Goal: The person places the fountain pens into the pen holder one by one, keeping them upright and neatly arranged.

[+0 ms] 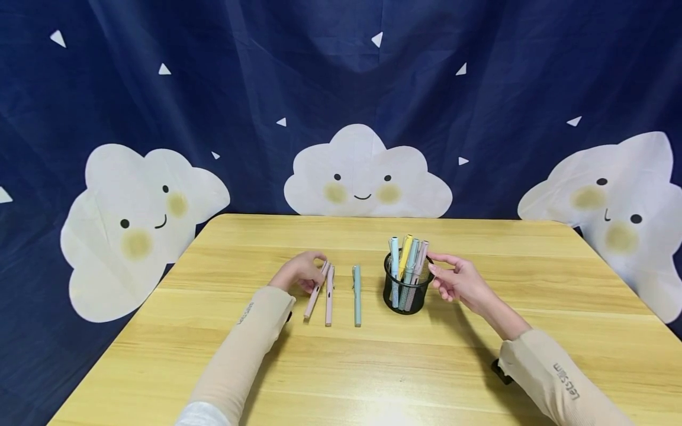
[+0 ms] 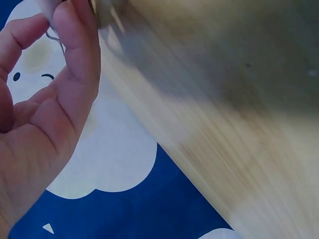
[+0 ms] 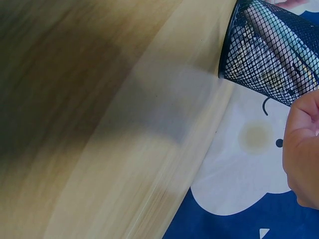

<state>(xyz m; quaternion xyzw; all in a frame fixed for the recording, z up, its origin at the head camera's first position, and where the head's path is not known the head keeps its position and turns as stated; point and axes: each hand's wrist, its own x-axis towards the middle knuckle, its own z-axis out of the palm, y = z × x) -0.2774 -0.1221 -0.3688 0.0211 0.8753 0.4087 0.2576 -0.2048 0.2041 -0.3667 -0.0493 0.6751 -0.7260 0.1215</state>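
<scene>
My left hand [image 1: 302,272] pinches the upper end of a pale pink pen [image 1: 313,299], which lies slanted over the table. In the left wrist view, thumb and fingers close on a pale pen [image 2: 48,7] with a wire clip, mostly out of frame. Just right of it lie a second pink pen [image 1: 329,302] and a teal pen [image 1: 357,302]. A black mesh pen holder [image 1: 396,299] stands upright, holding light blue, yellow, teal and mauve pens. My right hand [image 1: 462,281] grips its rim from the right; the right wrist view shows the mesh holder [image 3: 264,55] beside the hand [image 3: 304,149].
Everything stands on a light wooden table [image 1: 341,378]. Behind its far edge hangs a dark blue curtain [image 1: 256,71] printed with smiling white clouds and small white triangles.
</scene>
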